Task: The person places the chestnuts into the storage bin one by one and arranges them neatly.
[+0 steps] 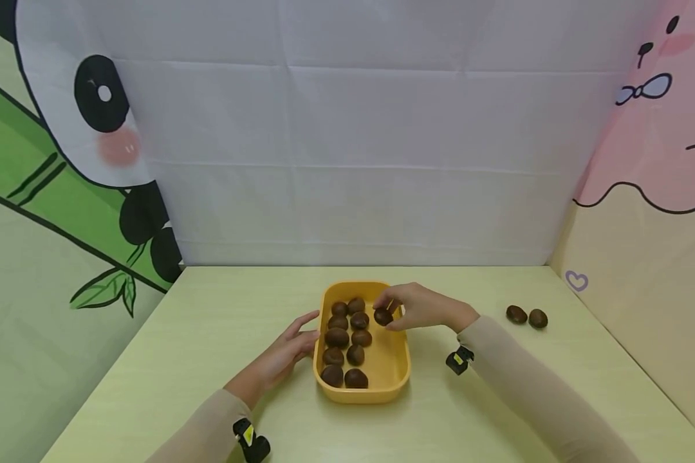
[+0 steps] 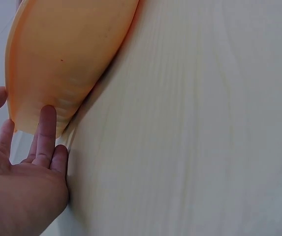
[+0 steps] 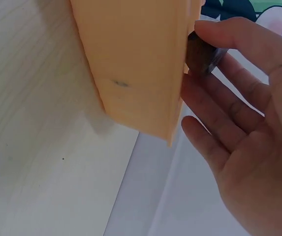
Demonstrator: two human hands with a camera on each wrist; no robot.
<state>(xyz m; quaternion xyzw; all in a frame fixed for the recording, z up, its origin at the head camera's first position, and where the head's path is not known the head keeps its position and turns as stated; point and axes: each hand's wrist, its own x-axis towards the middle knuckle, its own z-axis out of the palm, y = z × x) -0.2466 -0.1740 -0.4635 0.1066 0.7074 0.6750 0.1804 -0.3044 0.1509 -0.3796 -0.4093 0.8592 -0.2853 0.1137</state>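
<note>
A yellow-orange plastic tray (image 1: 389,366) stands on the table with several brown chestnuts (image 1: 337,337) lined up in two columns on its left side. Between thumb and fingers my right hand (image 1: 423,307) pinches one chestnut (image 1: 383,316) over the tray's upper right part; in the right wrist view this chestnut (image 3: 202,55) shows just past the tray's rim. My left hand (image 1: 284,354) touches the tray's left wall with extended fingers. The left wrist view shows a fingertip (image 2: 48,110) against the outer tray wall (image 2: 72,54).
Two more chestnuts (image 1: 527,316) lie side by side on the table to the right, beyond my right forearm. The pale wood-grain table (image 1: 237,302) ends at a white cloth backdrop (image 1: 370,212). Printed cartoon panels flank it on both sides.
</note>
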